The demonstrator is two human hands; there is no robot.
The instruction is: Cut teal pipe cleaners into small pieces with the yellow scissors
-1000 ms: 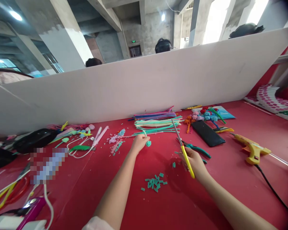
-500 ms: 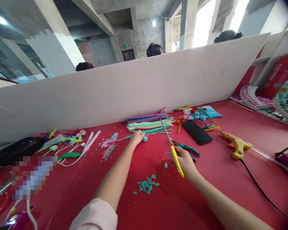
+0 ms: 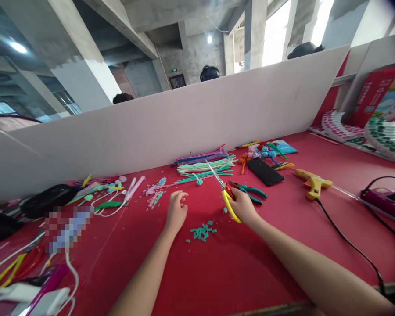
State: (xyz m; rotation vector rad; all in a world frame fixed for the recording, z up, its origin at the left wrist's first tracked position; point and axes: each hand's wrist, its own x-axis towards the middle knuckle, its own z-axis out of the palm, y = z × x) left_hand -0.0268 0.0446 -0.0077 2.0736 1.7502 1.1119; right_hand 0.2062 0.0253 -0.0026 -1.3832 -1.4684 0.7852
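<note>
My right hand (image 3: 242, 205) is wrapped round the handles of yellow-handled scissors (image 3: 229, 205), whose blades point up and left toward the pipe cleaners (image 3: 206, 169). My left hand (image 3: 177, 210) is above the red table, its fingers slightly curled and apart, holding nothing. A small teal ball on a stem (image 3: 199, 181) lies at the front edge of the pipe cleaners. Between my forearms is a pile of short teal pieces (image 3: 202, 232). One small teal piece (image 3: 225, 210) lies beside the scissors. Teal-handled pliers (image 3: 253, 191) rest just beyond my right hand.
A black phone (image 3: 265, 171) and a yellow glue gun (image 3: 314, 183) with its cord lie on the right. A pink-and-white tool (image 3: 133, 189), fluffy scraps (image 3: 156, 188), cables and a black case (image 3: 48, 201) are on the left. A white partition (image 3: 171, 123) stands behind.
My left hand has let go of the teal ball and drawn back toward me, leaving it by the pipe cleaners. The scissors, still in my right hand, have shifted left. The view has shifted slightly.
</note>
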